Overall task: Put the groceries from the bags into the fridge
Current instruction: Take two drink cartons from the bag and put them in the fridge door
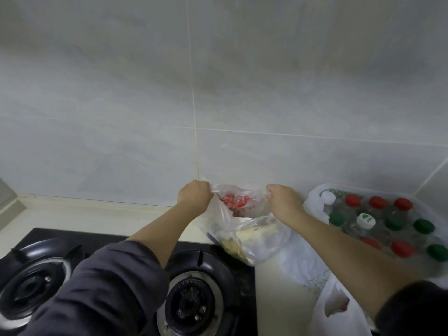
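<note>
Figure: A clear bag (254, 241) stands on the worktop (97, 217) between the hob (121, 275) and a tray (314, 196) of bottles (378, 214). Its mouth is drawn apart, presumably so that the groceries inside can be reached. The rim is pinched on one side by the left hand (194, 198) and on the other by the right hand (283, 202), each grip closed tight on the film with fingers curled.

The pale counter (72, 214) carries a black hob (213, 267). Right of it rest a clear bag (257, 241) and a white bag (314, 204) of bottles (378, 202).
</note>
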Demonstrator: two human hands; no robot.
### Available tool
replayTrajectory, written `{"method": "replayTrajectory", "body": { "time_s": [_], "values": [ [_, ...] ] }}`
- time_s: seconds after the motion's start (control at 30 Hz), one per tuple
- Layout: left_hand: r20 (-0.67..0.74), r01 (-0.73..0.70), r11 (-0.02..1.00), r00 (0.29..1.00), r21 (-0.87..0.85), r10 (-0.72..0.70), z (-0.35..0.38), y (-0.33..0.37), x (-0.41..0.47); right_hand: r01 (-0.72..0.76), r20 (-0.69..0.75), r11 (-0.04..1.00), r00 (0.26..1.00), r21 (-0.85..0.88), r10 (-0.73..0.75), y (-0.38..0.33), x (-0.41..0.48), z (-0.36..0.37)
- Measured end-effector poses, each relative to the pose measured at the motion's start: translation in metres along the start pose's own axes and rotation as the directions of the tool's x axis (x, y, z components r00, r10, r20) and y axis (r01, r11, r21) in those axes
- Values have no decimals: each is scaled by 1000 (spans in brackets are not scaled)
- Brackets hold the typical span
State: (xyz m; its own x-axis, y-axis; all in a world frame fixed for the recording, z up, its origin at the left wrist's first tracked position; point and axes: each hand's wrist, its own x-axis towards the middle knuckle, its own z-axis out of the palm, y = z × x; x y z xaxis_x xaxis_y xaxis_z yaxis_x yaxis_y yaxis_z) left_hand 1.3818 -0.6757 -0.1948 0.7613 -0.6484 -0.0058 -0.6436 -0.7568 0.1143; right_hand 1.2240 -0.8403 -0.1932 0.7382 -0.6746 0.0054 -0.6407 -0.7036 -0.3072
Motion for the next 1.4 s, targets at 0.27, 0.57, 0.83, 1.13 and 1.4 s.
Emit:
{"method": "replayTrajectory", "body": {
  "time_s": [0.27,0.57,0.83,1.13,1.4],
  "values": [
    [-119,-72,978,992,-198,49,-52,12,-18,32,-132,970,991,242,0,-17,-18,-52],
    [-221,-107,662,971,-742,-91,-93,17,-85,38,-246,751,955,659,168,-34,-71,-113],
    [-110,-54,298,979,-953,-175,-109,34,-187,-13,-65,304,967,953,246,-37,-164,-134],
    [12,65,282,983,-957,-183,-63,63,-315,-149,110,306,984,940,140,13,-267,-114],
    [85,132,332,985,-934,-153,0,108,-391,-203,192,454,979,867,72,87,-323,-70]
  ]
}}
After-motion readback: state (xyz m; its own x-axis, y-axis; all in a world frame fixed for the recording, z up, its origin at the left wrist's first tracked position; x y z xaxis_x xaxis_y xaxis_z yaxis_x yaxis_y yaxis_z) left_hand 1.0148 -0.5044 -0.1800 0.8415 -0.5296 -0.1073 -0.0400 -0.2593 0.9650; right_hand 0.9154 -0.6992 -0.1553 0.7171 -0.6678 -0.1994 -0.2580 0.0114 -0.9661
